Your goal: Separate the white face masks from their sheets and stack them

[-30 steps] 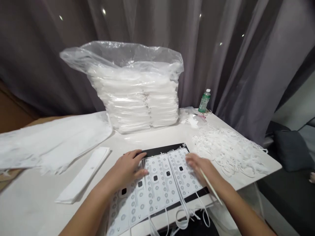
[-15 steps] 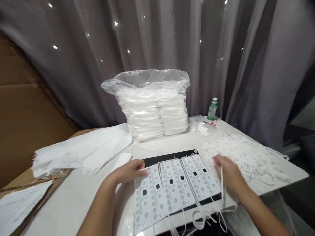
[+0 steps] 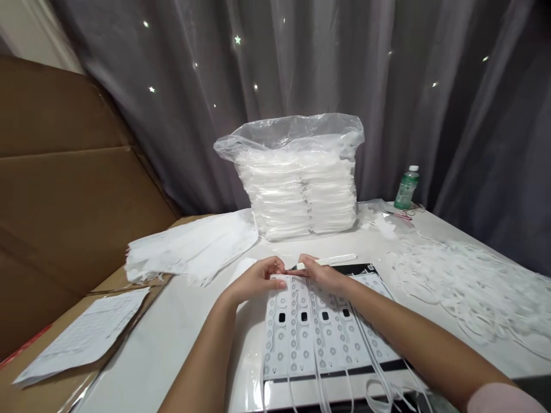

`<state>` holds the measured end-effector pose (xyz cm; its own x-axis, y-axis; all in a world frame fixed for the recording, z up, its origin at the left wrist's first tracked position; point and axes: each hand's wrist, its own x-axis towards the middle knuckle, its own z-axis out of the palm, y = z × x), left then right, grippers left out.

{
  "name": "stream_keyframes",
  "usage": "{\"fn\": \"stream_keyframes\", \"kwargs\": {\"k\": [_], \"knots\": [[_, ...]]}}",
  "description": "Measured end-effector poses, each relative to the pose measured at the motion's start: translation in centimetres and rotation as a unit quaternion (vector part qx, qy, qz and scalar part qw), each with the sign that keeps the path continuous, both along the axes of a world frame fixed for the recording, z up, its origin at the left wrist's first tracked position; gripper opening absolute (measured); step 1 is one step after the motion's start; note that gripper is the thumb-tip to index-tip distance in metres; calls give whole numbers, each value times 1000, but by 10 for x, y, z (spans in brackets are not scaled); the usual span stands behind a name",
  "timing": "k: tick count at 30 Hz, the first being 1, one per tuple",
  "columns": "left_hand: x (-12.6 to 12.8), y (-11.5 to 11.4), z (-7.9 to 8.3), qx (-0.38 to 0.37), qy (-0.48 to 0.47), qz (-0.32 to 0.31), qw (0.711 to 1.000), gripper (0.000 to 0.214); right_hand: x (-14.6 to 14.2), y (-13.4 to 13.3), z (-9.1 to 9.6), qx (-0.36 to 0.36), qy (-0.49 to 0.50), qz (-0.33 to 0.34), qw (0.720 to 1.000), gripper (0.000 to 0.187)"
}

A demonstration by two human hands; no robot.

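White printed sheets (image 3: 331,344), patterned with grey rings and small black squares, lie side by side on a black board (image 3: 350,268). White cords (image 3: 321,390) hang from their lower edges. My left hand (image 3: 262,278) is closed at the top left corner of the leftmost sheet, thumb over its upper edge. Close beside it, my right hand (image 3: 322,274) grips a slim white pen-like tool (image 3: 342,259), its dark tip pointing left toward my left fingers. My right forearm crosses over the right-hand sheets and hides part of them. What lies between the fingertips is too small to make out.
A clear bag (image 3: 297,183) of stacked white pieces stands at the back. Loose white cords (image 3: 469,287) are heaped on the right. Behind them are a green bottle (image 3: 407,189) and pink-handled scissors (image 3: 400,215). White sheets (image 3: 193,244) and a written paper (image 3: 90,332) lie left on cardboard.
My right hand has moved left, from beside the sheets' right edge to their top left corner, bringing the tool with it. My left hand stays at that corner. The view has swung left.
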<state>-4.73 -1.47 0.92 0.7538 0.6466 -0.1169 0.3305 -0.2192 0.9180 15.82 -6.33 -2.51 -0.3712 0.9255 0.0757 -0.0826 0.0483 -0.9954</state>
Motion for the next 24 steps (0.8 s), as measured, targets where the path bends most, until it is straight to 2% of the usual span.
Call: {"fn": "stream_keyframes", "kwargs": {"k": [3,6,12,16,24], "knots": [[-2,0,-4,-25,1,4,1000,40,1,2,-16,32,-19,-31,999,48],[-1,-2,-7,-59,-1,-3,998,39,6,-2,-25,44,-27,-39,998,42],[1,-3,-5,-113,-17,-14,993,40,8,-6,-19,61,-58,-59,995,37],[0,-3,-4,-121,-24,-15,992,38,8,-9,-15,67,-70,-56,994,37],[1,-5,-4,-131,-36,-6,991,40,8,-9,-19,90,-73,-61,991,35]]}}
